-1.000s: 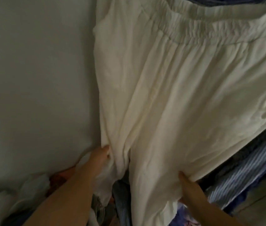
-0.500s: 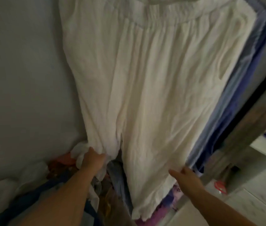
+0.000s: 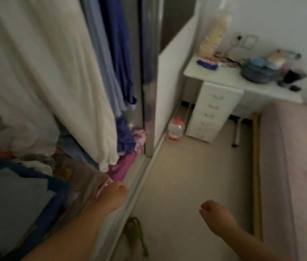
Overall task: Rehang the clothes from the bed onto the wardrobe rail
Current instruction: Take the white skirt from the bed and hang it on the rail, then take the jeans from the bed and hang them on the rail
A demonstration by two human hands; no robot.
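White trousers [image 3: 41,72] hang inside the wardrobe at the left, with a light blue garment [image 3: 103,53] and a dark blue one [image 3: 118,44] hanging to their right. My left hand [image 3: 114,194] hovers low by the wardrobe's floor track, fingers loosely curled, holding nothing. My right hand [image 3: 216,215] is over the carpet, also loosely curled and empty. The bed [image 3: 299,166] with a pink sheet lies at the right; no clothes show on the visible part. The rail is out of view.
Folded and heaped clothes [image 3: 17,194] fill the wardrobe floor. A sliding door [image 3: 148,72] stands beside the hanging garments. A white desk with drawers [image 3: 214,110] stands at the back, cluttered on top. A red-and-white jug [image 3: 175,130] sits on the carpet.
Both hands have let go of the white trousers and dropped away. The view has swung right from the wardrobe towards the room, showing the desk and the bed.
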